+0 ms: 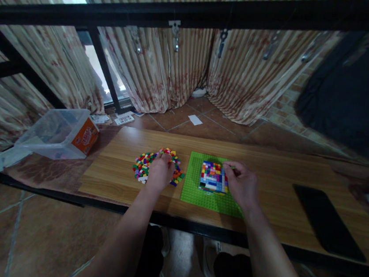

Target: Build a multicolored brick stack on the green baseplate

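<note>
My left hand is down at the pile of small loose toy bricks, which are of many colours. Its fingers are curled among the bricks, and what lies between them is hidden. A bright green studded baseplate lies to the right of the pile. On it stands a low, roughly square block built of multicoloured bricks. My right hand is at the right edge of this build, thumb and forefinger drawn together. Anything in that pinch is too small to make out.
All this rests on a long wooden tabletop. A black flat rectangular thing lies on its right part. Left of the tabletop is a clear plastic box with an orange label. A black metal bar crosses in front of striped curtains.
</note>
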`<state>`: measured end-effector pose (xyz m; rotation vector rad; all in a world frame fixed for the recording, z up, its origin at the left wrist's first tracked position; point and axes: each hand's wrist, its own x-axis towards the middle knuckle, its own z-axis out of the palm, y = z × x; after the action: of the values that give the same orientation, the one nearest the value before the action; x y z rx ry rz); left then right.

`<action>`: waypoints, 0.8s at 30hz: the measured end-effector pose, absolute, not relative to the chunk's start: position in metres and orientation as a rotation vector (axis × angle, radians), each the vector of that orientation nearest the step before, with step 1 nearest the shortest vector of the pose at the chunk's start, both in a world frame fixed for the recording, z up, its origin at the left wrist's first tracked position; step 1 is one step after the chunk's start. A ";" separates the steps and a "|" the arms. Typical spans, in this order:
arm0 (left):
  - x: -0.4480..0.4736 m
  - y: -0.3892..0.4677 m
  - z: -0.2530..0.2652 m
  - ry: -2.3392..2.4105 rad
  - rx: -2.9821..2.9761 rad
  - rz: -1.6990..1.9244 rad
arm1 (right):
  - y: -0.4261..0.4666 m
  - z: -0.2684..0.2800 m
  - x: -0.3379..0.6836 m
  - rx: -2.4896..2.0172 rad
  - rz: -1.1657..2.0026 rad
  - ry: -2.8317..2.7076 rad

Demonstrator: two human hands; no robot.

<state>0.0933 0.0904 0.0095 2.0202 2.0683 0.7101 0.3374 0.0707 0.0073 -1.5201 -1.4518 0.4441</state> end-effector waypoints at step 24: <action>0.152 0.057 0.037 0.579 0.151 1.096 | 0.052 0.036 0.287 -1.018 0.641 -1.648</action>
<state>0.1520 0.0573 0.0373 0.1510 0.5790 1.0960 0.2871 0.0524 0.0357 -1.0176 -1.6479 0.6415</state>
